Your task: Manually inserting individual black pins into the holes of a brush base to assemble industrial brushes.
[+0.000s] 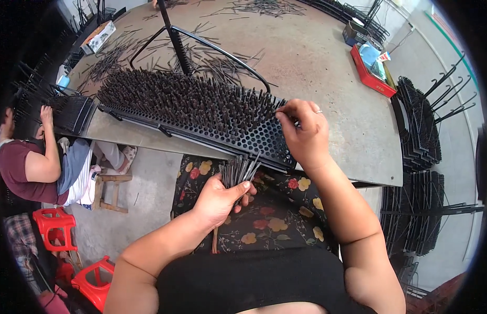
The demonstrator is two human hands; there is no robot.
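My left hand (pixel 222 198) is closed around a bundle of thin dark rods (pixel 238 170), their ends fanning upward just off the table's near edge. In front of me a long black perforated rack (pixel 259 142) lies on the table, slanting down to the right. Dark upright rods (pixel 180 102) stand packed in most of its holes; bare holes show at its near right end. My right hand (pixel 309 131) is over that right end, thumb and forefinger pinched beside the last standing rods. What sits between those fingertips is too small to make out. A ring is on one finger.
A black metal frame (pixel 178 49) rises behind the rack. Loose rods (pixel 222 65) lie scattered across the table. A red tray (pixel 372 73) holds bags at the far right. Stacked black racks (pixel 419 123) stand right. A co-worker (pixel 31 167) sits at left, near red stools (pixel 55 230).
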